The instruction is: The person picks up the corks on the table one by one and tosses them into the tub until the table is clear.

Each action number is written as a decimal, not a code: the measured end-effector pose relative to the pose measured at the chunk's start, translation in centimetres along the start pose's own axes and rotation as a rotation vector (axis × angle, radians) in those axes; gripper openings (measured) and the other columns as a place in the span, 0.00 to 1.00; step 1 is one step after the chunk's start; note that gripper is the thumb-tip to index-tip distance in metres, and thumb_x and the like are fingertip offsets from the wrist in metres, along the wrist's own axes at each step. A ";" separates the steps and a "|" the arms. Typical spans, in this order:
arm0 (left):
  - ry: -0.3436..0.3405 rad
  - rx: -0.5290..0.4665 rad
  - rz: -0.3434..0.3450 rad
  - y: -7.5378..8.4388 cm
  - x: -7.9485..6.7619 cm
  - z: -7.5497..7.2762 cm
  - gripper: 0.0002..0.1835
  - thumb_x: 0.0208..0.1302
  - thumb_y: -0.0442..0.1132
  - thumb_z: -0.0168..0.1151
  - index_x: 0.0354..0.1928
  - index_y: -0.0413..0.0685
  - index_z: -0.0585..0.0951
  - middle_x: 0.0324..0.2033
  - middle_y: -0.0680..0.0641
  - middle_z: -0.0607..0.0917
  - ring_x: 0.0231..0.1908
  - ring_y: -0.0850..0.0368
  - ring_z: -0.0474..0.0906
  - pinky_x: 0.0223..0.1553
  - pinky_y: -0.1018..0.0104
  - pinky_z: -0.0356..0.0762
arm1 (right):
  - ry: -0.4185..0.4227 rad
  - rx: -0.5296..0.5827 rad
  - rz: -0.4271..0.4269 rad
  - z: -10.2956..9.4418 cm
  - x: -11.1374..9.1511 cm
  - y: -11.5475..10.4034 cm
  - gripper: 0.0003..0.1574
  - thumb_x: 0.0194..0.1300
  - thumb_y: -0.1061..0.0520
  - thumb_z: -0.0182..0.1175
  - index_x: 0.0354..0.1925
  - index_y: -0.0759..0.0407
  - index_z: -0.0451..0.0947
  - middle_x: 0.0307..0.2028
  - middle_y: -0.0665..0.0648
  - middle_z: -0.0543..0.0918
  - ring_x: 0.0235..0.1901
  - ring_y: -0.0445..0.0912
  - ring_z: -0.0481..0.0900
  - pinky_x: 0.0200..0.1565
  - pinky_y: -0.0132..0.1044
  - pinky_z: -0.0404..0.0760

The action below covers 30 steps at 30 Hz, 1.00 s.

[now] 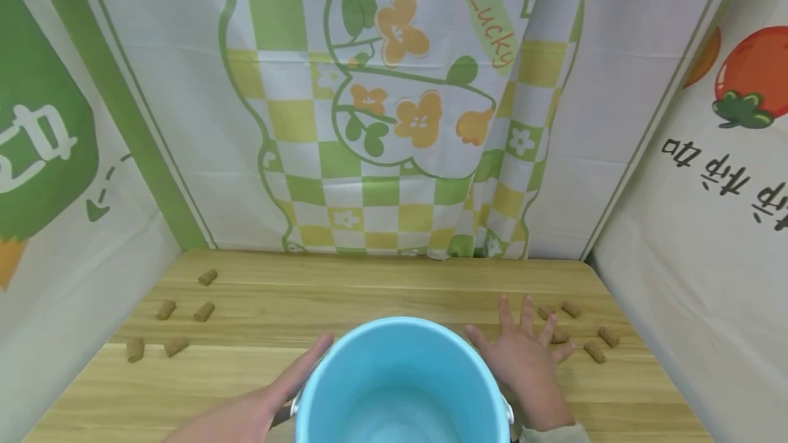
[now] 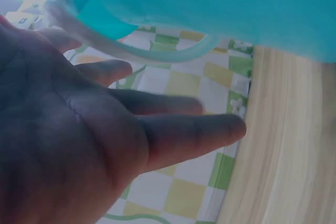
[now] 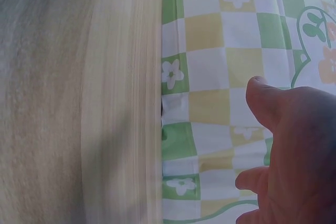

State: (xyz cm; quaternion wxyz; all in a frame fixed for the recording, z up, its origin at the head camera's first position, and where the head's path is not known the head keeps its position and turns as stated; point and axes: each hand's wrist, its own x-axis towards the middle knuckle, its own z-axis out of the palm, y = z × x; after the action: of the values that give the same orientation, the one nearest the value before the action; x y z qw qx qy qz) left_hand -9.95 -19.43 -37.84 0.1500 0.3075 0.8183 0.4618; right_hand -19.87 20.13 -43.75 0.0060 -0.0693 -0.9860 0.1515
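A light-blue bucket (image 1: 406, 354) fills the bottom middle of the head view, its open mouth facing up and nothing seen inside. Just left of its rim is my left hand (image 1: 265, 395), thumb side towards it. In the left wrist view, that hand's fingers (image 2: 194, 132) are extended and apart, below the bucket's blurred side and near its white handle (image 2: 147, 56). To the bucket's right, my right hand (image 1: 523, 354) has its fingers spread, close to several small brown cork-like cylinders (image 1: 594, 351). It grips nothing visible. What holds the bucket up is hidden.
More brown cylinders (image 1: 176, 345) lie scattered on the left of the wooden table (image 1: 295, 292). A checked, flower-printed curtain (image 1: 382, 190) hangs behind the table's far edge. Printed cloth walls (image 1: 708, 238) close in both sides.
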 end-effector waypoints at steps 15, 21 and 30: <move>-0.033 -0.186 0.055 -0.3 0.4 0.8 0.62 0.57 0.35 0.74 0.80 0.65 0.39 0.74 0.42 0.58 0.62 0.46 0.69 0.50 0.58 0.76 | -0.018 0.013 0.004 0.3 0.2 0.2 0.70 0.57 0.10 0.27 0.80 0.53 0.45 0.76 0.72 0.35 0.65 0.80 0.21 0.46 0.81 0.18; -0.031 -0.202 0.069 -0.3 0.5 0.7 0.60 0.57 0.33 0.74 0.80 0.61 0.42 0.74 0.42 0.57 0.64 0.49 0.67 0.52 0.58 0.75 | -0.024 0.035 0.012 0.1 0.0 0.2 0.69 0.57 0.10 0.28 0.79 0.54 0.46 0.75 0.72 0.33 0.65 0.79 0.20 0.46 0.80 0.16; -0.043 -0.252 0.042 0.0 0.8 0.3 0.59 0.56 0.31 0.75 0.80 0.62 0.45 0.75 0.43 0.56 0.66 0.49 0.64 0.55 0.58 0.73 | -0.029 0.041 0.006 0.0 -0.1 0.4 0.69 0.57 0.10 0.28 0.79 0.55 0.46 0.75 0.72 0.34 0.65 0.79 0.20 0.46 0.80 0.16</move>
State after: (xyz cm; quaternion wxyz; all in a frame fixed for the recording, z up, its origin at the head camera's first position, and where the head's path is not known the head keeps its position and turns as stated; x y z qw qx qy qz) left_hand -10.40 -18.78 -38.00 0.1953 0.3133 0.7436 0.5575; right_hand -19.74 20.47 -43.81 -0.0075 -0.0702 -0.9824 0.1728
